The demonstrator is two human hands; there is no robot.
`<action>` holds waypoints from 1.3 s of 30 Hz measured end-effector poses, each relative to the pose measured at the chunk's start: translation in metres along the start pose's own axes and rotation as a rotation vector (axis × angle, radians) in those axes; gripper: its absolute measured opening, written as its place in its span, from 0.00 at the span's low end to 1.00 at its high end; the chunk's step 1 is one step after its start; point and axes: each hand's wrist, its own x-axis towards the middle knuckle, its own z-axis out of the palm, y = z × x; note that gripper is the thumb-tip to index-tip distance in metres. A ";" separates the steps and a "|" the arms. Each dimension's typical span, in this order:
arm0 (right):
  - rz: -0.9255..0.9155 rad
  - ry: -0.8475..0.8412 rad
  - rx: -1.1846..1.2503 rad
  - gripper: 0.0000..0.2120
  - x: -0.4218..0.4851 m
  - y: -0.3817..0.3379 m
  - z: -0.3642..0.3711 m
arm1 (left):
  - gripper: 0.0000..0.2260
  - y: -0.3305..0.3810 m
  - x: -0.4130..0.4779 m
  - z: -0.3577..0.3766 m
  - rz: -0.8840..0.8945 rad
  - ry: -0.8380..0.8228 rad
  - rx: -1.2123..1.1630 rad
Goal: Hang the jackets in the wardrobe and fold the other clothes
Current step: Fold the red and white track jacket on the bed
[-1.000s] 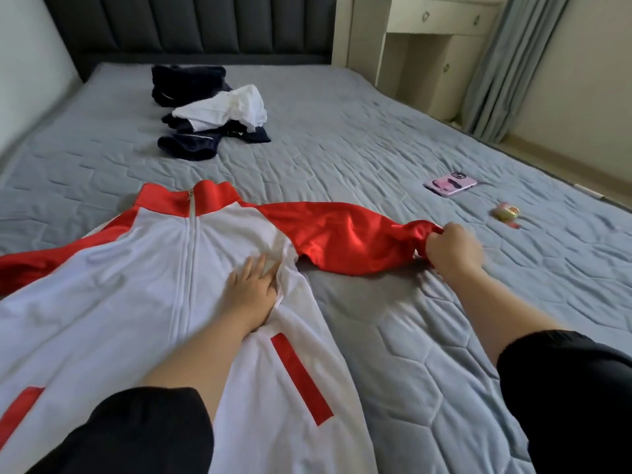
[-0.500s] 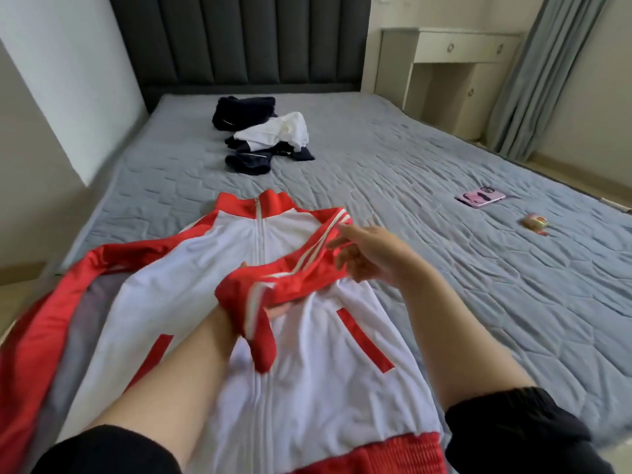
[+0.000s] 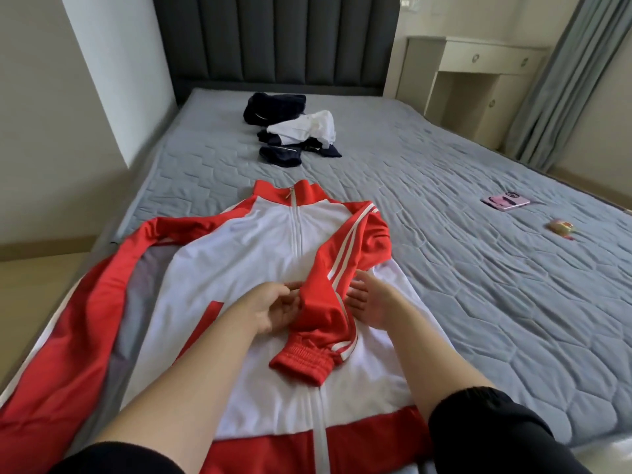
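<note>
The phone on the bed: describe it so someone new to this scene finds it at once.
Start at the grey quilted bed. On its right side, well clear of the red and white jacket, lies the phone. It is the flat pink rectangle; the small thing beside it is rounded and yellowish.

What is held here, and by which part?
The left hand pinches the folded red jacket sleeve at its edge above the cuff; the right hand rests open beside it, holding nothing.

No lettering is legible anywhere; the dark print on the pink phone case (image 3: 506, 202), right of the jacket (image 3: 260, 254), is too small to read.
</note>
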 end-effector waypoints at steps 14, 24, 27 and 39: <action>-0.042 0.108 -0.411 0.09 0.003 -0.015 0.013 | 0.26 -0.032 -0.034 0.053 0.424 0.011 1.919; -0.035 0.129 -0.251 0.15 0.006 -0.019 0.000 | 0.21 0.019 -0.026 -0.024 0.201 -0.236 0.408; -0.002 0.084 -0.224 0.26 0.010 -0.015 0.000 | 0.14 0.019 -0.015 -0.078 0.056 -0.045 0.867; -0.013 -0.049 0.539 0.15 0.003 -0.026 0.018 | 0.18 0.022 -0.010 -0.095 -0.062 -0.268 0.118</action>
